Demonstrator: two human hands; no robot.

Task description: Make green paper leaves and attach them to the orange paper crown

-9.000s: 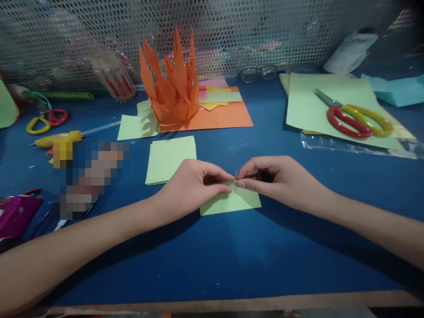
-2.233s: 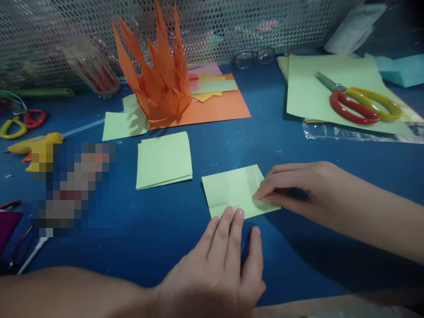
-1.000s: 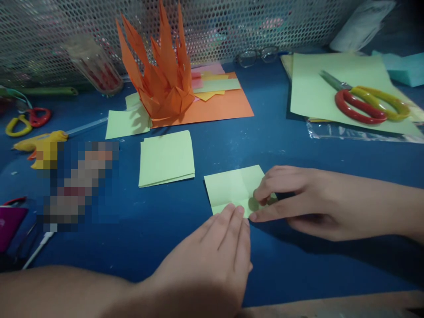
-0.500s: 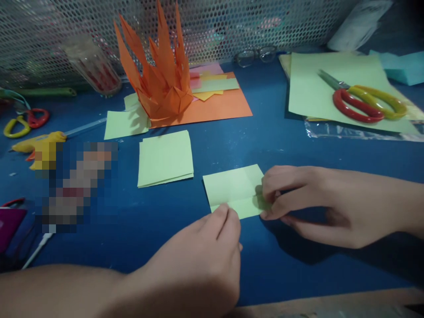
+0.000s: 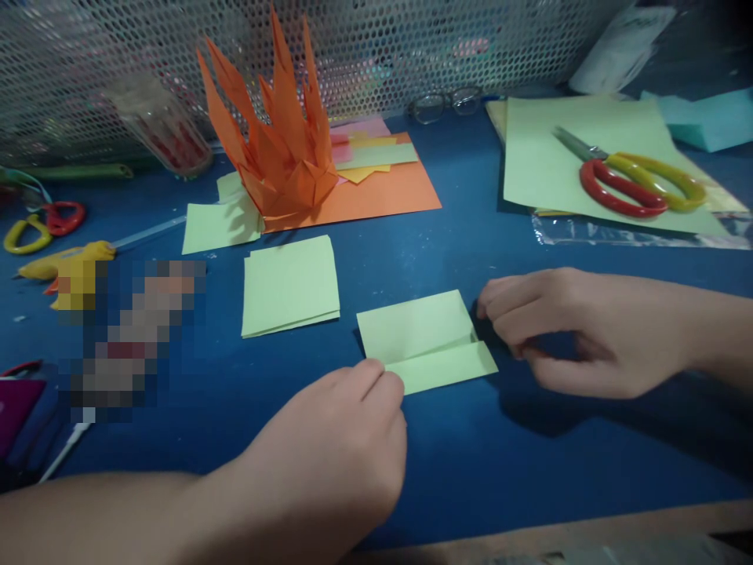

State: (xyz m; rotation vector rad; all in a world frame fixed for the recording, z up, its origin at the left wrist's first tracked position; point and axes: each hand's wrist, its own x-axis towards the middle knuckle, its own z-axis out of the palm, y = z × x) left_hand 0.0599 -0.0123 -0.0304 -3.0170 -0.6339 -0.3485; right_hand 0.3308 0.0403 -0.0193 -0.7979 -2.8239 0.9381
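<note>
A light green piece of paper (image 5: 427, 326) lies on the blue table with a crease across it and its lower strip folded up a little. My left hand (image 5: 353, 439) pinches the lower left corner of this paper between thumb and fingers. Just off the paper's right edge is my right hand (image 5: 565, 333), its fingers curled in toward the thumb and no paper in them. To the left lies a small stack of light green paper squares (image 5: 291, 286), touched by neither hand.
Behind stands a spiky orange folded-paper piece (image 5: 288, 169) by an orange sheet (image 5: 405, 192). Scissors (image 5: 623, 184) rest on green paper (image 5: 541, 165) at right. At left are a yellow glue gun (image 5: 76, 271), other scissors (image 5: 64, 218) and a jar (image 5: 170, 137). Glasses (image 5: 444, 103) sit by the mesh.
My right hand has let go of the green paper and moved up and right, off its edge. My left hand has slid slightly left along the paper's lower edge.
</note>
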